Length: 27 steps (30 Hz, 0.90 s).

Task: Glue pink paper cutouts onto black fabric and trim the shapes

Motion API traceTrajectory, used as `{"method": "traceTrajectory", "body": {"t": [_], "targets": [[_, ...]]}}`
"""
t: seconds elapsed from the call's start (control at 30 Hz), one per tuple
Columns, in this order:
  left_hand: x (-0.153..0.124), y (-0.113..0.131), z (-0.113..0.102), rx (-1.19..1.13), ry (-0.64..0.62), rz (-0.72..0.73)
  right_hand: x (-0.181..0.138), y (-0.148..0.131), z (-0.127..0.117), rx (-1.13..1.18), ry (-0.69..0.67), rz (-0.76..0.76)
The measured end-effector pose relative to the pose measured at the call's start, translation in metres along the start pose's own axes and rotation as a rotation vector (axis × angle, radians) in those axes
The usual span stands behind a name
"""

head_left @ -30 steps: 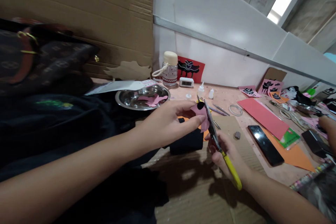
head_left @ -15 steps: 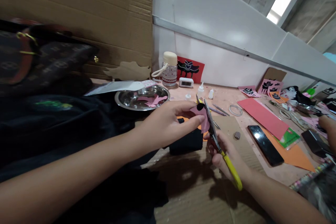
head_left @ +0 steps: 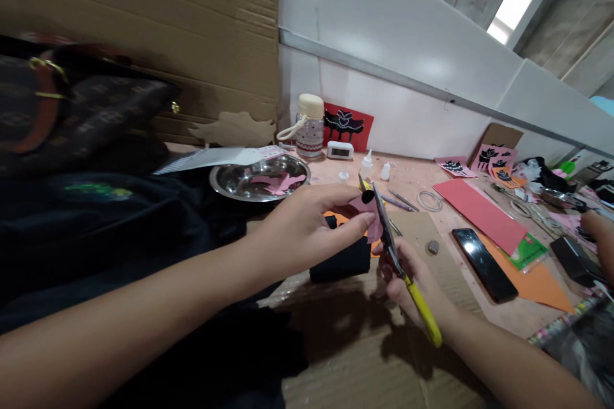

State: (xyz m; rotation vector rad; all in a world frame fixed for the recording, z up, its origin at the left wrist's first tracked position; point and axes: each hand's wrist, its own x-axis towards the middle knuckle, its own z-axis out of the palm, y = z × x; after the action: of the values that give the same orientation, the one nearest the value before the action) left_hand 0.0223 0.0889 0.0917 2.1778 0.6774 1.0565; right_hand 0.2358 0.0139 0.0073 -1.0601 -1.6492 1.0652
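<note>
My left hand (head_left: 307, 223) pinches a small pink paper piece (head_left: 368, 212) with a black patch near its top. My right hand (head_left: 418, 287) grips yellow-handled scissors (head_left: 394, 255), and their dark blades run up along the right edge of the pink piece. Both hands hover above a brown cardboard sheet (head_left: 355, 345) on the table. A black block (head_left: 341, 261) lies just below my left hand.
A steel bowl (head_left: 225, 185) with pink cut-outs sits at the back left, a bottle (head_left: 309, 126) and small clock (head_left: 340, 151) behind it. A phone (head_left: 484, 263), red sheet (head_left: 482, 214) and orange sheet (head_left: 537, 284) lie to the right. Another person's hand (head_left: 599, 233) shows at far right.
My left hand has turned the pink piece slightly against the scissor blades. Otherwise almost nothing has moved.
</note>
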Motion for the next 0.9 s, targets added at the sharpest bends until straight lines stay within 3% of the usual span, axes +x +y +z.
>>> {"method": "traceTrajectory", "body": {"t": [0.53, 0.9], "targets": [[-0.0003, -0.0016, 0.0, -0.013, -0.023, -0.057, 0.0002, 0.0005, -0.0001, -0.005, 0.026, 0.02], [-0.0001, 0.0071, -0.0089, -0.009, -0.068, -0.144, -0.0077, 0.0036, -0.008, 0.141, -0.097, 0.097]]}}
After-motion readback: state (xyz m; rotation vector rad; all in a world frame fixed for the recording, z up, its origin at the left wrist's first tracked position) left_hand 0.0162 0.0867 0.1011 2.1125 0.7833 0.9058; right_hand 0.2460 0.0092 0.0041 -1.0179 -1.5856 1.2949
